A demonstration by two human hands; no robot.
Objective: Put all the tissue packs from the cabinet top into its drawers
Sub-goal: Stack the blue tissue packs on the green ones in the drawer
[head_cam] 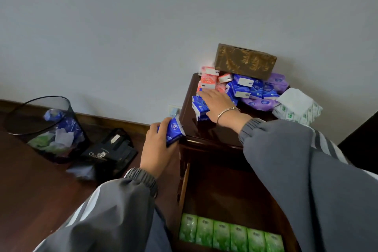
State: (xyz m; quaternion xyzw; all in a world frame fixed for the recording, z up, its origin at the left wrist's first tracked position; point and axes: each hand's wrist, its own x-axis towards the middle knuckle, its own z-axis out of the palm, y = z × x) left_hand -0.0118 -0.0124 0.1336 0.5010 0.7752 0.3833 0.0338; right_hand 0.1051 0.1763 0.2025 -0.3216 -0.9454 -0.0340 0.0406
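The left hand grips one blue plastic-wrapped tissue pack, apparently destined for the open wooden drawer. The right hand, fingers straight, rests on the stacked blue packs.

Home bedroom: dark wooden bedside cabinet, wastebasket.

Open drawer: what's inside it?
Six green tissue packs show in a row at the open drawer's near end. Farther back the floor is dark, nothing discernible. The right sleeve covers the right side, so more may be hidden.
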